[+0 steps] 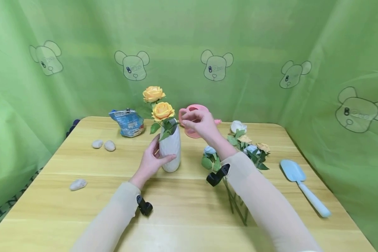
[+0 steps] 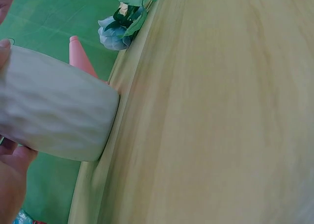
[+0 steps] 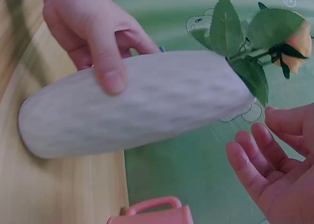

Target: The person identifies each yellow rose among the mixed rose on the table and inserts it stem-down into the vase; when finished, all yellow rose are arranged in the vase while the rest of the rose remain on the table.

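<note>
Tbl (image 1: 176, 217), 2 hands (image 1: 151, 160) (image 1: 204, 126), 1 vase (image 1: 170, 148) w/ 2 roses (image 1: 162, 111) (image 1: 153, 94)

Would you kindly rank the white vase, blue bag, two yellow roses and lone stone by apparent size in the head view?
1. White vase
2. Blue bag
3. Upper yellow rose and lower yellow rose: too alike to rank
4. Lone stone

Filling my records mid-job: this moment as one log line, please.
left hand: holds white vase | right hand: near top of vase, gripping nothing | yellow roses: in vase
</note>
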Demonstrator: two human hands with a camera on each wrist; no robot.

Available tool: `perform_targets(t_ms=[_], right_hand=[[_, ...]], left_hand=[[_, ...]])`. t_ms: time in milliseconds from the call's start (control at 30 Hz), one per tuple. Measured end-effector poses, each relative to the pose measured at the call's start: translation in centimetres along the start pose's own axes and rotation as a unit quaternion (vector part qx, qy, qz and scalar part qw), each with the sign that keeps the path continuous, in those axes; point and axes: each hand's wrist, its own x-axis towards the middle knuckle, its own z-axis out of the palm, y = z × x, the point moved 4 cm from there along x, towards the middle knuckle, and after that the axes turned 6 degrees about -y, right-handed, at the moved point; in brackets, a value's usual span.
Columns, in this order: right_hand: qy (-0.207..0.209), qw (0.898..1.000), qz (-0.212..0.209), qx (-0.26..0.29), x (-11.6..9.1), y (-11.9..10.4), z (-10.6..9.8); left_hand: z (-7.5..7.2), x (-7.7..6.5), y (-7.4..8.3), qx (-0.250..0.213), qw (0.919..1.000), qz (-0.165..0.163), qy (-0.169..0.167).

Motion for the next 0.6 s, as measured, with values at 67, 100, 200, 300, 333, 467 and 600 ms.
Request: perform_targets(t_ms=[67,100,200,300,333,467,600], right_hand=[[0.002,1.000,0.009,0.008,-0.5,0.4,-0.4],[0.005,1.000,0.013,0.013,-0.7,0.7,-0.5],[0.013,0.999,0.024,0.030,-1.4,1.5,-1.1],[0.017,0.999,0.029,0.041,-2.1,2.3,-1.6],[0.016,0.998,0.030,0.045,-2.3,2.6,-1.7],[0.021,0.997,0.038,0.056,-3.4,3.7,-2.2],[0.033,0.996,0.044,0.063,-4.7,4.7,-2.9]], left_hand=[[-0.1,0.0,0.0,0.001,1.0000,0.001,0.000],[-0.1,0.0,0.0,0.000,1.0000,0.002,-0.001],[-0.1,0.1,0.0,0.000,1.0000,0.003,-0.003],[-0.1,0.1,-0.1,0.000,1.0000,0.004,-0.003],[-0.1,0.1,-0.1,-0.001,1.0000,0.006,-0.003],[0.0,0.1,-0.2,-0.007,0.9999,0.011,-0.004],[0.0,0.1,-0.2,-0.006,0.9999,0.008,-0.004]])
